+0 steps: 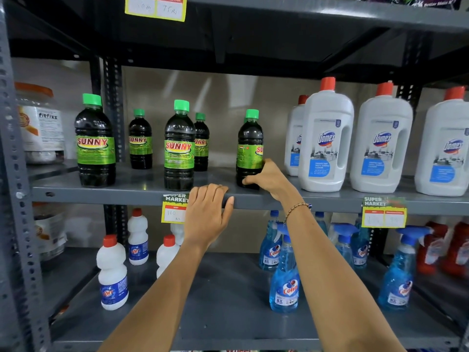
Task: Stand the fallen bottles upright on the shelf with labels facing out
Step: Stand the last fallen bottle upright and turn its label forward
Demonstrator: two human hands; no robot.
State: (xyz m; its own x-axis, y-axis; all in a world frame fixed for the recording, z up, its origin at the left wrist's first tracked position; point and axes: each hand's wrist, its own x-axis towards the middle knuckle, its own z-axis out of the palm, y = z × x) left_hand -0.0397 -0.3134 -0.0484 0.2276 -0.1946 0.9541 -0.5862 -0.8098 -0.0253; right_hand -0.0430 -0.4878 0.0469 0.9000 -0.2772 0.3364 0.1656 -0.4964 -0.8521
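Bottle [250,148] seemingly in right grip [267,177]

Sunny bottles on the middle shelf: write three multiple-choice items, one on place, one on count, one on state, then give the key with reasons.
1. Where does the left hand rest?
A. On the shelf edge
B. On a Domex bottle
C. On a spray bottle

2. How many green-capped Sunny bottles show on this shelf?
A. Three
B. Five
C. Seven

3. How is the Sunny bottle in the right hand?
A. Lying flat
B. Upright, label turned partly away
C. Upside down

Key: A, fingers curl over the shelf's front lip; B, five green caps show; B, it stands upright, only "SU" visible at the label's edge.
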